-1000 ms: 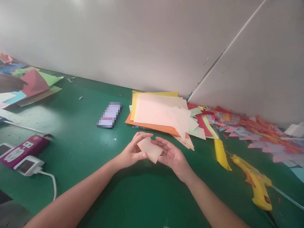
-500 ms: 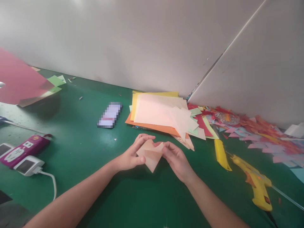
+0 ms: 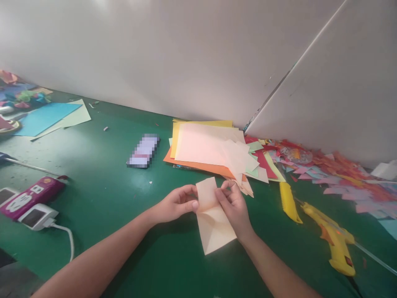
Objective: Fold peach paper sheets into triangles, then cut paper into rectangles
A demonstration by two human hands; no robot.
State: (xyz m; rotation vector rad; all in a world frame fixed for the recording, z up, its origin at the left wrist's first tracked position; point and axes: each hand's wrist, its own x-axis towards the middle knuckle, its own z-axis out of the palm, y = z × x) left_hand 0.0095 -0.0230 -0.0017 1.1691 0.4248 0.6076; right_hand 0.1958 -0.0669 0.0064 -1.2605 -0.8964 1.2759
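A pale peach sheet of paper (image 3: 214, 223) with fold creases is spread out in front of me, just above the green table (image 3: 118, 194). My left hand (image 3: 178, 203) pinches its left edge with thumb and fingers. My right hand (image 3: 234, 205) pinches its upper right part, fingers curled over the paper. The lower half of the sheet hangs toward me between my forearms.
A stack of peach, yellow and orange sheets (image 3: 204, 147) lies behind my hands. Paper scraps (image 3: 335, 171) line the wall at right, beside a yellow knife (image 3: 289, 202) and a yellow glue gun (image 3: 336, 242). A phone (image 3: 143, 150), a purple case (image 3: 29, 198), a charger (image 3: 39, 215) and a blue sheet (image 3: 46, 117) lie left.
The small folded piece has been opened out into a longer creased sheet. At far left, a red sheet that was lifted is gone, and a blue sheet now shows.
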